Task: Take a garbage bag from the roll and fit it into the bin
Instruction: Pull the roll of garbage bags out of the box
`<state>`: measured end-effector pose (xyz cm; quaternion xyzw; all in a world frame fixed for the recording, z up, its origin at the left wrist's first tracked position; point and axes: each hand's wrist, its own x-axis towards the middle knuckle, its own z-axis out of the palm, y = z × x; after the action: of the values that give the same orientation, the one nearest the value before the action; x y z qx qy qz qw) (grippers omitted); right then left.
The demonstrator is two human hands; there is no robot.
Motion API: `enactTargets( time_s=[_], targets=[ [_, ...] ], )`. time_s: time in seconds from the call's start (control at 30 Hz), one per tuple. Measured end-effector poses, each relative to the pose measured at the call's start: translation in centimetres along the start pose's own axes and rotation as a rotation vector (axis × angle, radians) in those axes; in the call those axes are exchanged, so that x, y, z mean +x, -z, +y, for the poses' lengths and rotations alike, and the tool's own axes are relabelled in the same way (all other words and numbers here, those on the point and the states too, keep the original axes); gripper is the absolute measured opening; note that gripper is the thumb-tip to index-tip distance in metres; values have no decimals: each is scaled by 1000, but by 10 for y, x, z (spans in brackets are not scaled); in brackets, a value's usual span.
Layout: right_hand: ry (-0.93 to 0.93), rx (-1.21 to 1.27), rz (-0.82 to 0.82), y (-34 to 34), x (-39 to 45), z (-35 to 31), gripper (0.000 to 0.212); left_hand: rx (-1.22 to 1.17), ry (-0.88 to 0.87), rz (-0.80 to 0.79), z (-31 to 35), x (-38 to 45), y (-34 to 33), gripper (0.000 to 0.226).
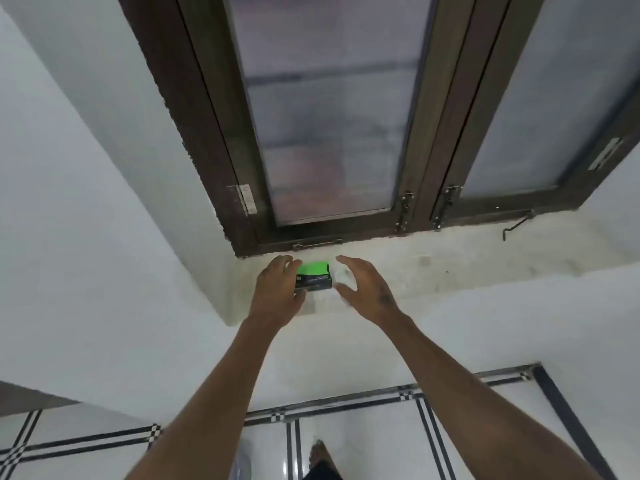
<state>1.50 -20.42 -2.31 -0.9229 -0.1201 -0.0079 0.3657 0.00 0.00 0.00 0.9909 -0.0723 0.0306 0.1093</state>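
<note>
Left hand point(277, 289) gripped the left end of the green-and-black bag box point(314, 277), fingers curled round it. Right hand point(363, 289) hovered just right of the box, fingers spread, holding nothing. Box sat on the window sill point(450, 258), just below the dark window frame point(221, 161).

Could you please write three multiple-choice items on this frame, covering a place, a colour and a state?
1. Where does the garbage bag package sit?
A. on the window sill
B. on the floor
C. in a bin

2. What colour is its top face?
A. red
B. bright green
C. yellow

3. How is the right hand?
A. gripping the package
B. open beside it
C. on the window latch

Answers: 1 A, it rests on the sill below the window frame; 2 B, the top is green above a black side; 3 B, fingers spread, while the left hand holds the package.
</note>
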Motion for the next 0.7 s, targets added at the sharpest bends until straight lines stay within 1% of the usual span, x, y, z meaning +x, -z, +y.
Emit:
enactTargets(
  time_s=[0.13, 0.2, 0.33, 0.43, 0.5, 0.57, 0.63, 0.7],
  targets=[
    [-33, 43, -186, -12, 27, 12, 71, 35, 9, -145, -21, 27, -12, 62],
    [-50, 54, -211, -15, 36, 19, 70, -5, 40, -191, -25, 32, -15, 60],
    [-24, 22, -163, -17, 47, 32, 53, -68, 57, -233, -30, 38, -9, 55],
    [-9, 75, -130, -14, 50, 42, 44, -102, 60, -252, -32, 45, -2, 56],
    [-53, 106, -87, -11, 49, 49, 37, -107, 66, -255, -27, 47, 6, 57],
    [-119, 136, -6, -7, 52, 57, 30, -55, 62, -237, -20, 52, 16, 59],
    [-216, 242, 81, -1, 52, 58, 30, 23, 33, -206, -10, 59, 29, 60],
    [-313, 467, 118, 9, 53, 50, 23, 108, -8, -178, 2, 69, 43, 61]
  ],
)
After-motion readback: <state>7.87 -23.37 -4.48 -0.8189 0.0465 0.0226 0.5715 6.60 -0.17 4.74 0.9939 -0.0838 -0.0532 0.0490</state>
